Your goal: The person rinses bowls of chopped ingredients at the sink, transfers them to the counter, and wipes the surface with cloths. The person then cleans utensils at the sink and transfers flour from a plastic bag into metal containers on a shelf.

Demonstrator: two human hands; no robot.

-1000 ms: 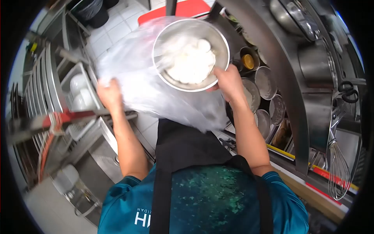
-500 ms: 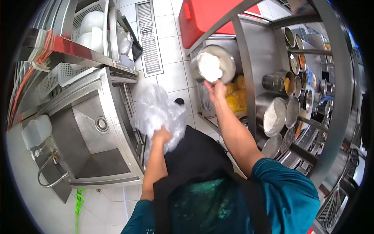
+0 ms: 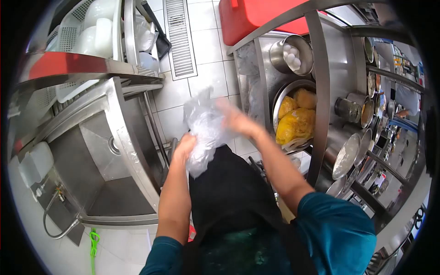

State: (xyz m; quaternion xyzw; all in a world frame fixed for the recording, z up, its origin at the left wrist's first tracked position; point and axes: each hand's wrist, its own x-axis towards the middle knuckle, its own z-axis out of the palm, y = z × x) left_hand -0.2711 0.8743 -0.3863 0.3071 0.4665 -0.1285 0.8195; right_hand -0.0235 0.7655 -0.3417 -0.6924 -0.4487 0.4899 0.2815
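Note:
A crumpled clear plastic bag (image 3: 205,130) hangs in front of my black apron, over the floor. My left hand (image 3: 184,145) is closed around its lower left side. At the bag's upper right is my right hand (image 3: 234,117), smeared by motion; whether its fingers grip the plastic cannot be made out. To the right, a steel pot (image 3: 279,59) with several white eggs (image 3: 292,56) stands on a metal shelf. Nearer to me on that side, a wide steel bowl (image 3: 276,107) holds yellow bagged food (image 3: 295,126).
A steel sink (image 3: 103,146) lies on the left, below a rack with white baskets (image 3: 78,27). A floor drain (image 3: 179,41) runs ahead, beside a red container (image 3: 261,18). Shelf posts (image 3: 321,91) and several pots (image 3: 341,158) stand at right.
My right hand has left the pot and moved left to the bag. The bag looks more gathered. The pot sits farther back on the shelf, its eggs now distinct.

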